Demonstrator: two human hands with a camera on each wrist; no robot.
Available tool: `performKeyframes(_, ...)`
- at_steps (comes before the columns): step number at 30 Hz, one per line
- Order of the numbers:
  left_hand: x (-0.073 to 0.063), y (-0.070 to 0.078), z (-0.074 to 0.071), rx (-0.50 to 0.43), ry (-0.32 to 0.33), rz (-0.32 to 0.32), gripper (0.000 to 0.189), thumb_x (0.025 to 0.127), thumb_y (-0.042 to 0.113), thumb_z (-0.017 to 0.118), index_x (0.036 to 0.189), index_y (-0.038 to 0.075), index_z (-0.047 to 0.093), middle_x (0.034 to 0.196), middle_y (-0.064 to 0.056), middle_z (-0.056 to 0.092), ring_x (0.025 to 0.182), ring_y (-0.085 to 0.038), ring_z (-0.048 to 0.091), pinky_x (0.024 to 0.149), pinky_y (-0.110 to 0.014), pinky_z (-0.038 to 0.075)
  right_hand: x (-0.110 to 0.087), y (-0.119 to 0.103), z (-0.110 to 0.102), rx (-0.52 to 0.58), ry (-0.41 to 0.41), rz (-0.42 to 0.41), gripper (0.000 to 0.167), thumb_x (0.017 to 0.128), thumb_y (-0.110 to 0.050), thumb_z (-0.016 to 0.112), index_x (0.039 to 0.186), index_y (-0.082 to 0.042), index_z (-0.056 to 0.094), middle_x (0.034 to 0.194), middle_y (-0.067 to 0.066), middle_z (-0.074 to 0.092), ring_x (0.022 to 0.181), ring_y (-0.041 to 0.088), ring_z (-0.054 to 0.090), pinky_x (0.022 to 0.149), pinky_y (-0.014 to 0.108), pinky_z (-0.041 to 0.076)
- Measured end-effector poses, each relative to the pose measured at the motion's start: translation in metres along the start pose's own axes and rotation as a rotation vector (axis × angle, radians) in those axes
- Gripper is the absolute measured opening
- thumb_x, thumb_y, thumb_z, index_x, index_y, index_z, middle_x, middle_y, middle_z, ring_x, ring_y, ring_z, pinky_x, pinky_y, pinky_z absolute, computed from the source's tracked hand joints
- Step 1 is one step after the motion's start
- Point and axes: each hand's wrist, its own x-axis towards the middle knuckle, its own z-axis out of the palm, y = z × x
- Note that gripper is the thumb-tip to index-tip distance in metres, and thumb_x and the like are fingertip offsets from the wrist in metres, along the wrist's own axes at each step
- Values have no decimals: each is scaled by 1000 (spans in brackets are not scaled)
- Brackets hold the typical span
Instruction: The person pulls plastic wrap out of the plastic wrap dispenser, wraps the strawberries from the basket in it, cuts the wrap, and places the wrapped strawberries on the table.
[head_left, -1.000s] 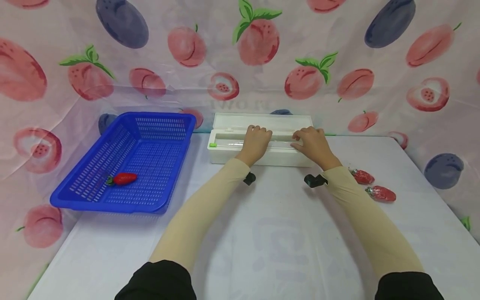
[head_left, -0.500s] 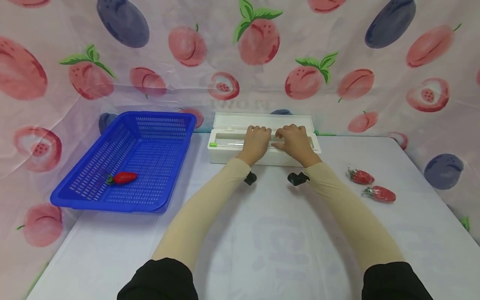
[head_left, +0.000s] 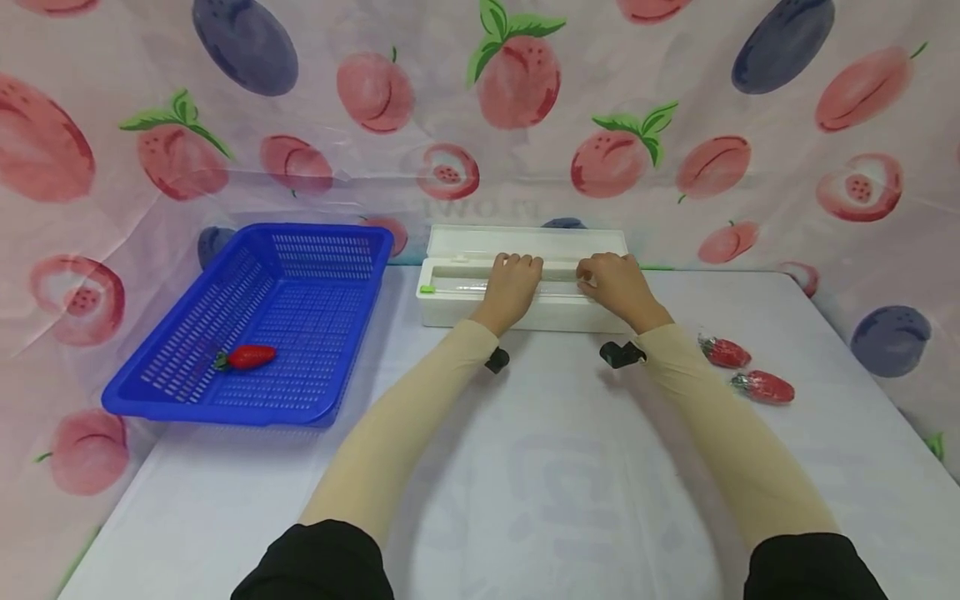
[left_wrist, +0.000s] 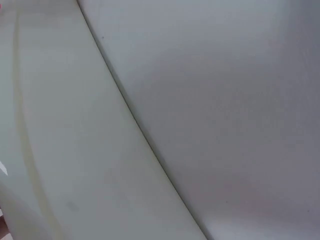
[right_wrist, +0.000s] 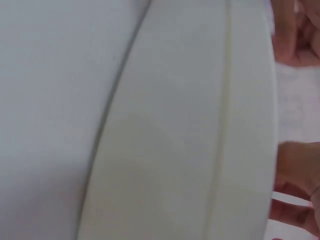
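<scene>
We see both hands reaching forward, apart from each other with fingers bent, the left hand (head_left: pixel 513 292) over the middle of the box (head_left: pixel 555 320) and the right hand (head_left: pixel 620 289) nearer its right end; we cannot tell whether either grips anything. Directly beneath them the box lies lengthwise left to right, its raised lid (head_left: pixel 525 242) farthest from us.

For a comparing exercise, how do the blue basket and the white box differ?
The blue basket is broad and pierced with small openings; the white box is narrow with a plain front wall. The basket shows no lid; the box has a lid, raised at the back. No hand is at the basket; the left hand and right hand are both at the box. Both rest on the table, open at the top.
</scene>
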Motion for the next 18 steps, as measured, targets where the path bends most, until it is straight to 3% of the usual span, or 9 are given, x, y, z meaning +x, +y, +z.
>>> performKeyframes(5, -4, -5, 3, 13, 46, 67, 14, 95, 19, 55, 104, 11, 61, 101, -2, 69, 94, -18, 65, 95, -37, 45, -3, 13, -5, -13, 1, -37, 11, 85, -14, 68, 92, -5, 71, 88, 10, 72, 85, 30, 66, 78, 53, 47)
performKeyframes(9, -6, -11, 5, 11, 46, 124, 18, 96, 25, 53, 106, 11, 59, 101, -3, 67, 97, -19, 64, 95, -36, 46, -3, 16, -9, -7, 27, -70, 11, 84, -12, 68, 92, -5, 73, 91, 13, 72, 87, 30, 67, 78, 52, 48)
performKeyframes(12, -7, -16, 3, -17, 9, 129, 24, 94, 31, 55, 106, 11, 58, 102, -4, 65, 98, -20, 63, 95, -36, 45, -3, 17, -9, -11, 13, -59, 11, 85, -11, 67, 92, -5, 72, 93, 12, 72, 89, 30, 66, 81, 53, 46)
performKeyframes(18, -4, -30, -4, -49, -150, 81, 24, 91, 27, 60, 110, 11, 62, 107, -5, 64, 101, -22, 61, 95, -39, 43, -4, 14, -6, -26, 15, -47, 7, 87, -10, 64, 90, -5, 67, 91, 11, 69, 87, 30, 63, 80, 52, 43)
